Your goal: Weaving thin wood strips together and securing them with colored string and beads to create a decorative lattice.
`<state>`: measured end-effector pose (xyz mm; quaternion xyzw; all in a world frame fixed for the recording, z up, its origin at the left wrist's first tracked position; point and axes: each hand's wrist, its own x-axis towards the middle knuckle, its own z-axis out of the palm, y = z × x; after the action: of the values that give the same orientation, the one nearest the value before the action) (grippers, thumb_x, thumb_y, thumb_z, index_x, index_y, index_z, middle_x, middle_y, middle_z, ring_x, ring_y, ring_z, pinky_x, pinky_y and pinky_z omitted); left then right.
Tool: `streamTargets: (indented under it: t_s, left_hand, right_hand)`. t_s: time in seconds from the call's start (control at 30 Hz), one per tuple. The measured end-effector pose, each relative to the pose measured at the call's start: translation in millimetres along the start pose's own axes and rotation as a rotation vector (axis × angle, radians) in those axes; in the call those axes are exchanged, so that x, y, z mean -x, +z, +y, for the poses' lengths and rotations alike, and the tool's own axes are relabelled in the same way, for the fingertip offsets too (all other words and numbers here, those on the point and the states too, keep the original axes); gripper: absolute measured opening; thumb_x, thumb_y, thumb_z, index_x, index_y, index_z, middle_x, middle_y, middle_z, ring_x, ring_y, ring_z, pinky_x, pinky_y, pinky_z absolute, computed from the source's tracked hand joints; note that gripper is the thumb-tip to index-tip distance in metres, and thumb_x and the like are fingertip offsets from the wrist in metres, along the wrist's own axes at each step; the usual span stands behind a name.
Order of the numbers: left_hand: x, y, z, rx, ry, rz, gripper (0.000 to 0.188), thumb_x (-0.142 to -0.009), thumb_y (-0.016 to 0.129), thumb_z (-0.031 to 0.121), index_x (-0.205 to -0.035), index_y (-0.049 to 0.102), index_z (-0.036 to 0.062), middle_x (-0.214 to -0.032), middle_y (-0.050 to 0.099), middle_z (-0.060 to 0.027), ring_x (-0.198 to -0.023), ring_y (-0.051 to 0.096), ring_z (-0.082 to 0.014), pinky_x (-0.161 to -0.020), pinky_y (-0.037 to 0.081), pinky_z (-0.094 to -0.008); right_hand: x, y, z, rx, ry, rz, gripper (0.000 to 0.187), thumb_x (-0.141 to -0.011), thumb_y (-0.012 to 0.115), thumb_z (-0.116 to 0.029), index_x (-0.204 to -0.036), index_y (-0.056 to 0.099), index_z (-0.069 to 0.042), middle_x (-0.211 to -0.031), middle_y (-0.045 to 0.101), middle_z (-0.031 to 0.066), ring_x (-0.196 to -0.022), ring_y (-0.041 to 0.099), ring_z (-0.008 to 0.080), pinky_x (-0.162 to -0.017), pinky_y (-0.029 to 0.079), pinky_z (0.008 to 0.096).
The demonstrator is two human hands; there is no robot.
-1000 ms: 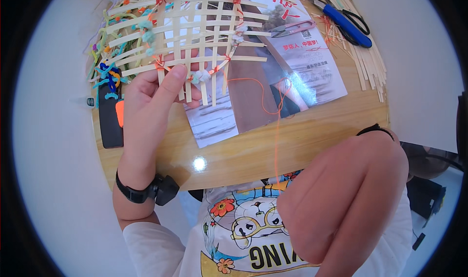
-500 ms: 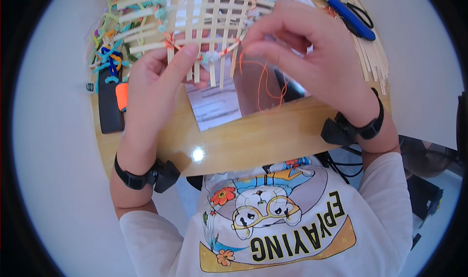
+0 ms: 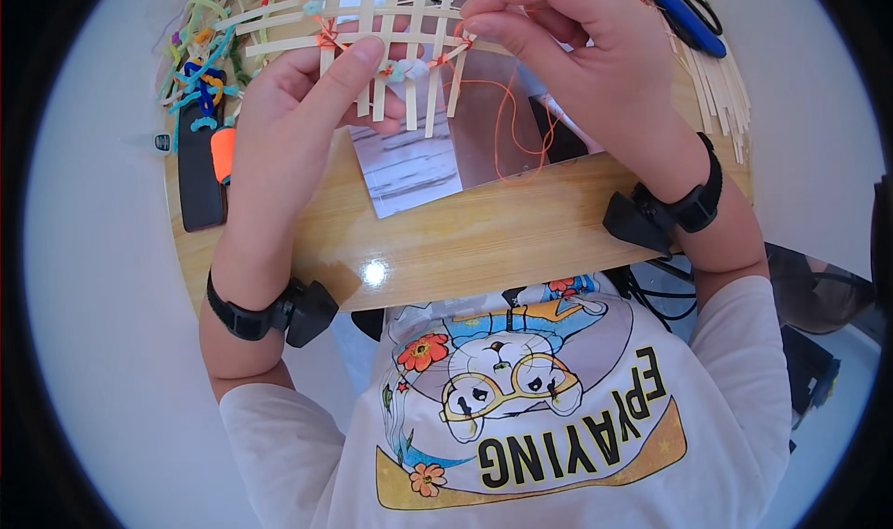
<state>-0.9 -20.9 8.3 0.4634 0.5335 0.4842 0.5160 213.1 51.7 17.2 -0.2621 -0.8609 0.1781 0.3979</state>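
Observation:
A lattice of pale woven strips (image 3: 414, 92) is held up above the table, its lower strip ends hanging free. My left hand (image 3: 321, 92) grips its lower left part, thumb in front and fingers behind. Fluffy white and pale blue yarn (image 3: 407, 69) and orange thread run along its lower edge. My right hand (image 3: 595, 50) is closed in a pinch at the lower right corner of the lattice, by an orange binding. What lies between these fingertips is too small to make out. Loose orange thread (image 3: 498, 147) loops down below that hand.
Beneath the lattice lies a glossy printed sheet (image 3: 409, 171). To the left are tangled coloured yarn (image 3: 200, 73), a dark flat object (image 3: 200, 194) and an orange thread spool (image 3: 222, 155). A blue-handled tool (image 3: 684, 13) and loose pale strips (image 3: 721, 92) lie at the right.
The lattice and both hands have shifted upward in view. My right hand has come closer to the lattice's lower right corner, and the thread loop has changed shape.

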Motion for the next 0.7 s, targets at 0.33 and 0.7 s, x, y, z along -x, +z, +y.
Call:
streamTargets:
  t_s: [0.33,0.7]
  left_hand:
    - [-1.1,-3.8,-2.5,-0.003,-0.003,-0.021,0.03,-0.095,0.059,0.024,-0.105,0.064,-0.004,-0.091,0.068,-0.0093,-0.069,0.063,-0.012,-0.063,0.053,-0.0266]
    - [-0.1,-0.7,-0.4,-0.001,-0.003,-0.034,0.029,-0.096,0.058,0.023,-0.106,0.063,-0.0043,-0.09,0.068,-0.0095,-0.069,0.064,-0.0116,-0.062,0.054,-0.0251]
  right_hand:
    - [-0.3,2.1,-0.3,0.088,-0.098,0.021,0.009,-0.078,0.073,-0.01,-0.084,0.067,-0.006,-0.071,0.058,0.0066,-0.064,0.056,0.0218,-0.058,0.044,0.0301]
    - [0.7,5.1,2.5,0.061,-0.142,0.068,0.009,-0.077,0.073,-0.009,-0.083,0.067,-0.006,-0.071,0.058,0.007,-0.063,0.056,0.0225,-0.057,0.044,0.0306]
